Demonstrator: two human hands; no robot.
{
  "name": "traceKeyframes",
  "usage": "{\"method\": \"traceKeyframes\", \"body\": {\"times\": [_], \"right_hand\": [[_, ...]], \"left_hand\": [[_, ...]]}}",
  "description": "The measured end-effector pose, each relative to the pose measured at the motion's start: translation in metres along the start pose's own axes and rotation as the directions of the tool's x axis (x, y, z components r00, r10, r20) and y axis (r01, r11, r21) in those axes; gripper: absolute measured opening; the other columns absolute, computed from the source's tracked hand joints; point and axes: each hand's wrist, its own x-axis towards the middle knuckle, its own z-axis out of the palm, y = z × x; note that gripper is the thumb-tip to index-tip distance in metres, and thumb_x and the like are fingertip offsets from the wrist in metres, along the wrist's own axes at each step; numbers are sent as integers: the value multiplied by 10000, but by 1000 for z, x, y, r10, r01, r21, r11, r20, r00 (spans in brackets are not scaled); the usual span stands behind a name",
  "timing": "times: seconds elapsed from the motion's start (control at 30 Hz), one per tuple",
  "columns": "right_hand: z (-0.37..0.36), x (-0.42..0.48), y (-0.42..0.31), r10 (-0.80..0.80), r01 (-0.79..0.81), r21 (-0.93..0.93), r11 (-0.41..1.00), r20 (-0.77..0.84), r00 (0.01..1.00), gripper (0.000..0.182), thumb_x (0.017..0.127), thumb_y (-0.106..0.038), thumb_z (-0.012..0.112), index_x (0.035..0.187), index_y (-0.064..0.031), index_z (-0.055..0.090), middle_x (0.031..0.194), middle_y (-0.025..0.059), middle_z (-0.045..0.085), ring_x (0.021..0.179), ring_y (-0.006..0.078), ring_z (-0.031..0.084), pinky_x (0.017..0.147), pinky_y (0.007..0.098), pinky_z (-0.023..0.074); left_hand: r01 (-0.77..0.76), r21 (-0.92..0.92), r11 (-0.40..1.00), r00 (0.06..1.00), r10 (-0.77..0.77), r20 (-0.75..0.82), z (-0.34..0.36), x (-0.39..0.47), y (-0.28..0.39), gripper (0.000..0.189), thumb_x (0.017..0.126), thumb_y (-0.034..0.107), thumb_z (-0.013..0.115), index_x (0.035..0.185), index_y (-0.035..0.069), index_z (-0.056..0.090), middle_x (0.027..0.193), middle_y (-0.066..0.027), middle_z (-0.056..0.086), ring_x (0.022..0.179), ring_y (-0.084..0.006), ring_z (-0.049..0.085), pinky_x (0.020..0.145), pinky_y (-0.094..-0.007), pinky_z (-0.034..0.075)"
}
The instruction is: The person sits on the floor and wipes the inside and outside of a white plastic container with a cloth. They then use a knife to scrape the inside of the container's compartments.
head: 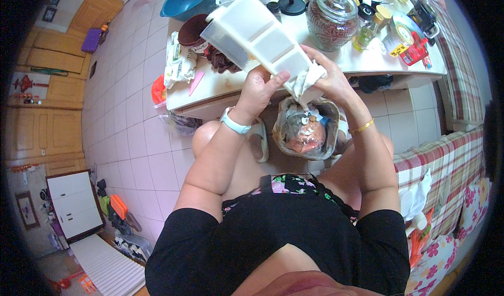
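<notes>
Tilted above the table's front edge is a white plastic box point(271, 40) with a row of square sections and a translucent side. My left hand point(260, 89) grips its near end, thumb on the edge. My right hand point(328, 73) is at the other side of the same end and presses a crumpled white tissue point(309, 79) against it. Directly below stands a bin with a plastic liner point(281, 138), holding crumpled plastic and scraps. What lies inside the box is mostly hidden.
On the white table point(220, 83) stand a lidded glass jar point(332, 24) of dark red bits, an oil bottle point(368, 34), a blue basin point(189, 0), a maroon container point(193, 30) and a pack of wipes point(179, 61). A plaid-covered sofa point(441, 150) is at the right.
</notes>
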Motion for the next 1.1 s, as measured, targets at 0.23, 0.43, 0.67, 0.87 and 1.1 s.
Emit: {"method": "traceKeyframes", "body": {"times": [0.23, 0.43, 0.67, 0.87, 1.1], "right_hand": [[-1, 0, 0, -25, 39, -139, 990, 98, 995, 768, 752, -248, 798, 1444, -96, 500, 1347, 107, 599, 1216, 188, 566, 1053, 342, 428], [2, -3, -5, -147, 157, -286, 945, 56, 988, 774, 742, -285, 803, 1423, -81, 497, 1313, 199, 571, 1227, 329, 560, 1044, 396, 442], [19, -10, -6, -95, 102, -374, 922, 39, 995, 812, 693, -249, 742, 1429, -52, 459, 1343, 214, 532, 1257, 348, 528, 1088, 405, 395], [29, -10, 5, -141, 102, -311, 945, -103, 985, 787, 675, -290, 743, 1359, 13, 495, 1327, 273, 535, 1255, 405, 515, 1090, 432, 396], [34, -13, 5, -97, 56, -281, 958, -135, 986, 735, 696, -281, 718, 1346, -10, 507, 1325, 262, 537, 1238, 400, 527, 1070, 434, 412]], "left_hand": [[-22, -59, 998, 999, 20, -38, 12, -9, -8, 295, 965, 126, 653, 1208, -37, 621, 1103, -71, 687, 998, -129, 634, 878, -273, 515], [-101, 17, 995, 979, 102, -177, 25, -13, -16, 287, 1008, 173, 596, 1182, -53, 626, 1085, -82, 693, 976, -133, 633, 860, -280, 506], [-141, 38, 989, 960, 145, -237, 37, -20, -25, 295, 1030, 185, 552, 1181, -59, 620, 1080, -89, 692, 973, -147, 635, 851, -289, 503], [-156, 168, 973, 959, 190, -212, 39, -21, -29, 291, 1041, 179, 517, 1191, -51, 615, 1102, -103, 686, 1005, -173, 634, 875, -321, 496], [-230, 218, 948, 940, 275, -204, 39, -21, -28, 308, 1051, 189, 488, 1210, -49, 603, 1109, -117, 681, 1023, -191, 633, 892, -331, 486]]}}
